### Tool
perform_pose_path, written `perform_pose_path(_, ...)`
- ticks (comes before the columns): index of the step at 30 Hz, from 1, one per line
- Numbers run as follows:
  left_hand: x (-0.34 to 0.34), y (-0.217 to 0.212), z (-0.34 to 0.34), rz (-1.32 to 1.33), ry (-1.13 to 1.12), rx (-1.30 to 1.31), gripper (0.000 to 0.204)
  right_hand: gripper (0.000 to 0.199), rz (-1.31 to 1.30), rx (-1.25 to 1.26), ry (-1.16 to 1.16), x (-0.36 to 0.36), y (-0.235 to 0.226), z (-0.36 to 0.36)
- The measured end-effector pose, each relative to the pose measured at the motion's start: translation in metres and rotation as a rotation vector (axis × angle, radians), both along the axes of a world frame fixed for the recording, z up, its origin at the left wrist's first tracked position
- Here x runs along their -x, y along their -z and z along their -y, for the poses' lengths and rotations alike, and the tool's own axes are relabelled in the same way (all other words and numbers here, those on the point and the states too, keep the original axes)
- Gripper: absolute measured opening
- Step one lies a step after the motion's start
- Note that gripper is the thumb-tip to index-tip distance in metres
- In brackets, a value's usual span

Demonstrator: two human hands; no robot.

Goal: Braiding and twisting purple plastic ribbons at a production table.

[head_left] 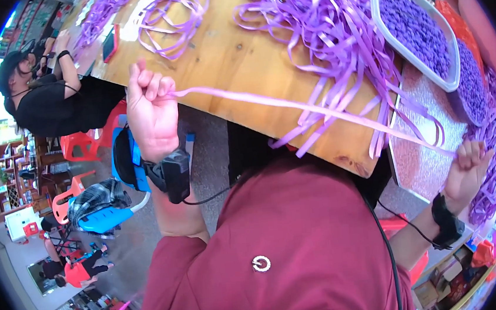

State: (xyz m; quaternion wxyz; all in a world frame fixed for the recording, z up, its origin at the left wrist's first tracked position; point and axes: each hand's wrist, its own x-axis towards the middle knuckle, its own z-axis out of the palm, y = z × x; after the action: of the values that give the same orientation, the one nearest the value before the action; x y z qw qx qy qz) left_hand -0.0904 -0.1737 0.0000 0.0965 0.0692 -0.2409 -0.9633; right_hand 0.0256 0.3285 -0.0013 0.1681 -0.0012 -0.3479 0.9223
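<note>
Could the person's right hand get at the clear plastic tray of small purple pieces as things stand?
Probably yes, but not freely. The right hand is closed on a stretched purple ribbon, which the left hand holds at the other end. The clear plastic tray lies just beyond it, nothing between, so it would likely need to let go first.

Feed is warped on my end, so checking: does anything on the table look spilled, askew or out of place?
Nothing spilled. The loose purple ribbon pile hangs over the wooden table edge in a tangle. The left hand and right hand hold one ribbon strand taut between them. The white tray of purple pieces sits level.
</note>
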Motion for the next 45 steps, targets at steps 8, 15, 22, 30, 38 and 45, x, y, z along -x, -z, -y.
perform_pose_path(8, -0.039, -0.043, -0.118, -0.077, 0.641, 0.852, 0.03, 0.019, 0.162, -0.631, -0.086, 0.014, -0.035, 0.154)
perform_pose_path(15, -0.034, -0.057, -0.13, -0.282, 0.935, 0.796, 0.031, 0.022, -0.021, -0.724, -0.178, 0.01, -0.04, 0.153)
perform_pose_path(22, -0.009, -0.044, -0.061, -0.301, 0.423, 0.129, 0.025, 0.02, -0.181, -0.001, -0.023, 0.007, -0.03, 0.058)
perform_pose_path(30, 0.004, -0.036, -0.024, -0.214, 0.203, -0.057, 0.019, 0.02, -0.228, 0.397, 0.263, -0.018, 0.025, -0.037)
perform_pose_path(38, -0.003, -0.043, -0.019, -0.247, 0.204, -0.155, 0.014, 0.027, 0.024, 0.298, 0.711, -0.021, 0.02, -0.049)
perform_pose_path(45, -0.007, -0.045, -0.019, -0.276, 0.125, -0.105, 0.014, 0.026, -0.118, 0.502, 0.42, -0.035, 0.028, -0.068)
